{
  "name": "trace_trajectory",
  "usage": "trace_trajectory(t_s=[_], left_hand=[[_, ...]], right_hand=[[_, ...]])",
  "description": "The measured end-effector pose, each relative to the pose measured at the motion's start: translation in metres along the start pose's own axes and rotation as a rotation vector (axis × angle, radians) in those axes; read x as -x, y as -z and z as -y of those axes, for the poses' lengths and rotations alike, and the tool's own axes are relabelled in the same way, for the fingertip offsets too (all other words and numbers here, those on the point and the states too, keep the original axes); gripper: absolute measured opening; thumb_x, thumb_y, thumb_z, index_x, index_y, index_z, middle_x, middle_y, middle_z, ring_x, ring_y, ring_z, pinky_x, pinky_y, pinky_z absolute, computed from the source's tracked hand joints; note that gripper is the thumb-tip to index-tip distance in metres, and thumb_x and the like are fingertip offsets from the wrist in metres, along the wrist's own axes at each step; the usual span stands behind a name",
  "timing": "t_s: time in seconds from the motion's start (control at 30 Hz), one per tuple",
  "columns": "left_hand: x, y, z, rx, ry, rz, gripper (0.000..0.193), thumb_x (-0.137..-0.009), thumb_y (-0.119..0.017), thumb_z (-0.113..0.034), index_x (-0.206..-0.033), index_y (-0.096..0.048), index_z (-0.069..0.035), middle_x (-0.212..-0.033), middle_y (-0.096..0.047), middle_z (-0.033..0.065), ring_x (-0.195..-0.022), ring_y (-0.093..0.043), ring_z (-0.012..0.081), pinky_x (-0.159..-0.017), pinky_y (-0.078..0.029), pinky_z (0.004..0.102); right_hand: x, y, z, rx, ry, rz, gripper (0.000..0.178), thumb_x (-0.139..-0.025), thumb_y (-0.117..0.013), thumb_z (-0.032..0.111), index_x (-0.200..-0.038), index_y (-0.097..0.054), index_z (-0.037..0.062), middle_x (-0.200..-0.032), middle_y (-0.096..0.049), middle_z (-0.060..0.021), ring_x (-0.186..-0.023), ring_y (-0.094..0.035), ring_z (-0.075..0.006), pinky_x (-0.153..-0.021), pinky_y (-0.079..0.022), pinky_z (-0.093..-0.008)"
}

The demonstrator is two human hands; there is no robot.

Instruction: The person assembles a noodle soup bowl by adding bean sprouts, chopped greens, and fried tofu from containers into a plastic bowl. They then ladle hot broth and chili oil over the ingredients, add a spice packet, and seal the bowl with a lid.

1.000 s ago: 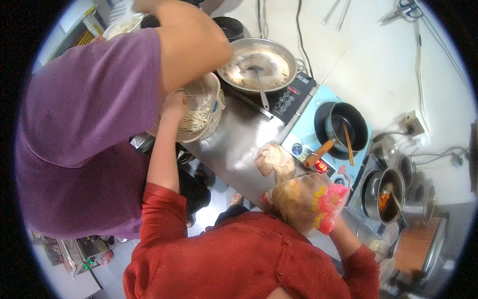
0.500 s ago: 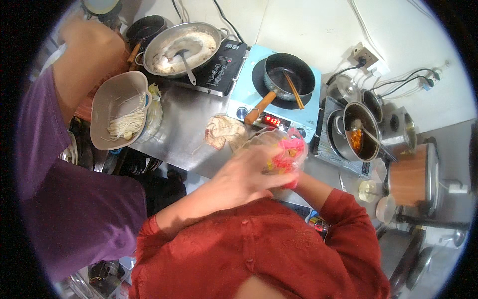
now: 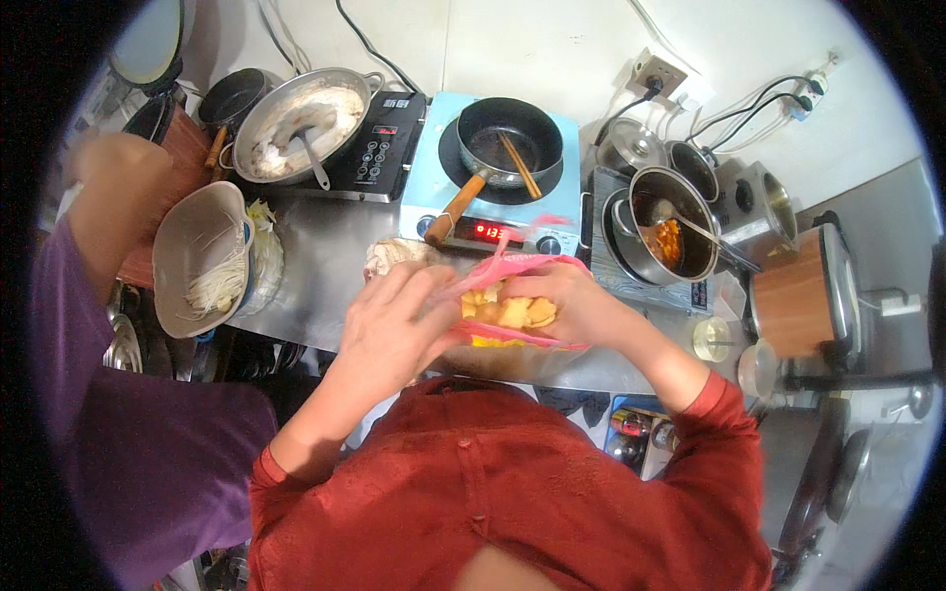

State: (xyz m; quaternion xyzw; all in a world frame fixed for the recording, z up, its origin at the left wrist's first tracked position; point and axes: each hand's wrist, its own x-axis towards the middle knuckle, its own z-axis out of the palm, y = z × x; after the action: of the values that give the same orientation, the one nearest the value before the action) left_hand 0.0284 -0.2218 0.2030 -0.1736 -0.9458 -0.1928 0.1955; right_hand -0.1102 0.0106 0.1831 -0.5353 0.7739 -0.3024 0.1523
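In front of my chest, a pink plastic bag [image 3: 507,264] is spread at its mouth, with pale yellow chunks [image 3: 512,312] showing inside. My left hand [image 3: 394,320] grips the bag's left edge, slightly blurred. On the other side my right hand [image 3: 572,300] is closed on the right edge, its fingertips reaching over the mouth near the chunks. Just beyond my left hand, a crumpled beige and brown cloth [image 3: 396,254] lies on the steel counter. A dark wood-handled pan [image 3: 512,148] with chopsticks [image 3: 519,167] across it rests on a light-blue cooker [image 3: 431,163] beyond the bag.
At left, a person in a purple sleeve [image 3: 74,286] works beside a basin [image 3: 177,261] of enoki mushrooms. A wide pan [image 3: 296,128] with a ladle sits on a black cooker [image 3: 379,148]. To the right are a steel pot [image 3: 645,261] of orange food and a small glass bowl [image 3: 711,339].
The bag has gone from bunched up to spread at the mouth, exposing the yellow chunks. My hands have moved apart, one to each side. The view has shifted slightly right.
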Motion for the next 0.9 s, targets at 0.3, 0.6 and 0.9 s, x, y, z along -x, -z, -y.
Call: trace_trajectory(t_s=[0.3, 0.6, 0.9], left_hand=[[0.03, -0.012, 0.018, 0.143, 0.174, -0.078, 0.029, -0.077, -0.076, -0.024, -0.102, -0.067, -0.013, -0.108, -0.061, 0.0063, -0.097, -0.062, 0.0295, -0.078, -0.052, 0.0387], [0.051, -0.038, 0.045, 0.397, 0.297, -0.097, 0.036, -0.079, -0.075, -0.019, -0.114, -0.067, -0.013, -0.111, -0.061, 0.0107, -0.103, -0.062, 0.0317, -0.085, -0.053, 0.0395], [0.067, -0.053, 0.058, 0.446, 0.201, -0.162, 0.05, -0.07, -0.075, -0.012, -0.118, -0.062, -0.012, -0.121, -0.057, 0.0125, -0.109, -0.06, 0.0357, -0.087, -0.053, 0.0435]], right_hand=[[-0.014, 0.024, 0.02, -1.03, -0.274, -0.02, 0.057, -0.069, -0.075, 0.004, -0.124, -0.06, 0.0012, -0.116, -0.066, -0.0035, -0.105, -0.064, -0.0142, -0.096, -0.049, -0.0306], [-0.102, 0.047, 0.056, -1.081, -0.391, 0.142, 0.057, -0.07, -0.067, 0.003, -0.127, -0.058, 0.0026, -0.114, -0.068, -0.0059, -0.103, -0.066, -0.0154, -0.092, -0.052, -0.0306], [-0.34, -0.057, 0.093, -0.818, -0.139, 0.502, 0.045, -0.075, -0.075, 0.01, -0.118, -0.06, 0.0034, -0.097, -0.069, -0.0079, -0.079, -0.067, -0.016, -0.071, -0.057, -0.0288]])
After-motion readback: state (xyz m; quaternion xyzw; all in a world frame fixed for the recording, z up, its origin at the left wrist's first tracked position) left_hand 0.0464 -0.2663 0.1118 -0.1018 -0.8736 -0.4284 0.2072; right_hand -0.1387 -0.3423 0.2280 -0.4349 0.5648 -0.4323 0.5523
